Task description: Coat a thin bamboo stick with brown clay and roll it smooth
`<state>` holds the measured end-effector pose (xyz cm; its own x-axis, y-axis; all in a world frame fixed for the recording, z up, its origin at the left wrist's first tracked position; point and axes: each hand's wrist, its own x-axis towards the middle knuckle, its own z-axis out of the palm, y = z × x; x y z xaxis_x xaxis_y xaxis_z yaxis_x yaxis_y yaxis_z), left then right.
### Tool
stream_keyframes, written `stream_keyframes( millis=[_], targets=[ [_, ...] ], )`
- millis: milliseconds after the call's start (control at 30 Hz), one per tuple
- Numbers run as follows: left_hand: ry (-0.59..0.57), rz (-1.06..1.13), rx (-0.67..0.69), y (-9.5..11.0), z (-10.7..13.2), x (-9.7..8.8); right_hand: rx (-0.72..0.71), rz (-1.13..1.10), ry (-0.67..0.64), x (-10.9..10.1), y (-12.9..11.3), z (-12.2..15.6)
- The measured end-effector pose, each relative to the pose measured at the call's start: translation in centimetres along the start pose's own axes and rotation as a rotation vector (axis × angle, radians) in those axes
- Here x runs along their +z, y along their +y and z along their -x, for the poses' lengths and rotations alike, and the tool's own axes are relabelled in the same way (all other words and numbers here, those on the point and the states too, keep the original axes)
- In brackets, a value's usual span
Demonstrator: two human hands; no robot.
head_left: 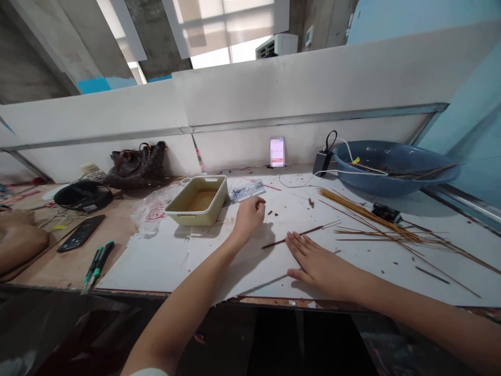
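Observation:
My left hand is just above the white work surface, its fingers curled in toward the thumb; anything between them is hidden. My right hand lies palm down with fingers stretched out. Its fingertips touch a thin stick with a dark brown coating, whose bare end sticks out to the right. Under the right hand's thumb side runs a narrow grey strip. A bundle of thin tan sticks is spread out to the right. Small brown crumbs are scattered beyond the hands.
A pale green tub and a clear plastic packet stand near my left hand. Back right is a blue basin beside a black box. Cutters, a phone and a handbag lie left.

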<state>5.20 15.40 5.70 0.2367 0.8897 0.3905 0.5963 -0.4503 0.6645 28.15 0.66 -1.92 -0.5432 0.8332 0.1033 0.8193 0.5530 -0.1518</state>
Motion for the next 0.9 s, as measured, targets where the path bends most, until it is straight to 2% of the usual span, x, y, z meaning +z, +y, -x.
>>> stream_keyframes(
  millis=[167, 233, 300, 467, 533, 600, 800, 900],
  targets=[
    [0.011, -0.013, 0.019, 0.2, 0.1, 0.2, 0.090, -0.018, -0.084, -1.8, 1.2, -6.4],
    [0.008, -0.014, 0.012, 0.2, 0.2, 0.2, 0.103, -0.017, -0.098, -2.2, 1.2, -7.6],
    [0.006, -0.014, 0.005, 0.2, 0.2, 0.2, 0.097, -0.013, -0.097, -2.2, 0.9, -7.0],
    [-0.006, -0.024, 0.017, 0.3, 0.2, 0.2, 0.026, -0.008, -0.051, -1.4, -0.6, -1.1],
    [-0.007, -0.020, 0.025, 0.3, 0.2, 0.3, 0.016, -0.011, -0.056, -1.3, -0.7, 0.1],
    [-0.002, -0.015, 0.026, 0.3, 0.3, 0.4, 0.031, -0.015, -0.092, -1.4, -0.4, -0.5],
    [-0.004, -0.019, 0.027, 0.2, 0.3, 0.4, 0.099, -0.044, -0.094, -2.0, 1.5, -7.5],
    [-0.005, -0.023, 0.034, 0.2, 0.3, 0.3, 0.099, -0.056, -0.107, -2.0, 1.2, -7.1]
  ],
)
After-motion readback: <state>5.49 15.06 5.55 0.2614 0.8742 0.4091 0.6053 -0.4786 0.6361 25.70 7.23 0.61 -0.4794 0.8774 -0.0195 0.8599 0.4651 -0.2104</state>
